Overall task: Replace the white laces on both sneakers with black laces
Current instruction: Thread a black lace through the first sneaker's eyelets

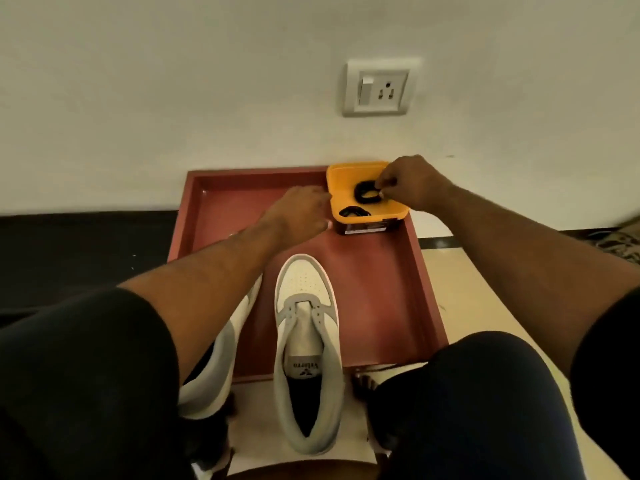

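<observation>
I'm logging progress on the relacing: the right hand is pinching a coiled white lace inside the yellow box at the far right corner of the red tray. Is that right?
Not quite. In the head view the coiled lace that the right hand pinches is black, not white. The rest holds: it lies inside the yellow box at the far right corner of the red tray.

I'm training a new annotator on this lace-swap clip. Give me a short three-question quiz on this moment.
1. True or false: the right sneaker has no lace in it.
2. Which hand pinches a black lace coil? A) left B) right
3. Fill in: the yellow box sits in the far right corner of the red ____.

Key: 1 true; 2 B, the right hand, while the left hand rests beside the box; 3 tray.
</observation>
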Demonstrator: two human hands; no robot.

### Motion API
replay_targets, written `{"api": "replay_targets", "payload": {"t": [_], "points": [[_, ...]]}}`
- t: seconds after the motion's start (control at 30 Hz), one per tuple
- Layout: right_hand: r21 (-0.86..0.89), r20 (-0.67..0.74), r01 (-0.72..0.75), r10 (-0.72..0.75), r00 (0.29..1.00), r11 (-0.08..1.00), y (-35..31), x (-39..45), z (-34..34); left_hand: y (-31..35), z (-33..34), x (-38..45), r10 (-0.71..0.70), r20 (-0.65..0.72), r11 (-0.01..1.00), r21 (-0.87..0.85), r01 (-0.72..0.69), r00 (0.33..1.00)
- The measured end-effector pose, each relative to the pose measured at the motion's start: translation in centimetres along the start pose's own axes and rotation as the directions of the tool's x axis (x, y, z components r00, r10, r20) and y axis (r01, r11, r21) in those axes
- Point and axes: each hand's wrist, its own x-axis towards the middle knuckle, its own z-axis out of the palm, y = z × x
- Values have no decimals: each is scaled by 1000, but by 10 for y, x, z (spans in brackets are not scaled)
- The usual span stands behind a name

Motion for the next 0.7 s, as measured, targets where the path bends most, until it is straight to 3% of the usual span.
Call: {"api": "replay_targets", "payload": {"t": [0.1, 0.2, 0.3, 0.43, 0.6, 0.7], "points": [[-37, 20, 9, -8, 1000, 999, 18, 24, 19, -7, 22, 15, -16, 4, 1000, -13, 16, 1000], [-203, 128, 41, -15, 992, 978, 25, 48, 41, -24, 47, 27, 12, -31, 998, -62, -14, 999], [-393, 256, 163, -63, 965, 905, 20, 65, 64, -38, 70, 37, 16, -89, 994, -111, -26, 996], [-570, 277, 202, -45, 960, 797, 19, 87, 83, -43, 82, 43, -4, -161, 992, -126, -17, 987], [-443, 168, 76, 0, 986, 893, 22, 101, 80, -42, 79, 43, -37, -119, 997, -72, 29, 992], [-272, 41, -6, 18, 999, 962, 17, 88, 56, -32, 60, 28, -90, -126, 986, -148, 71, 988]]}}
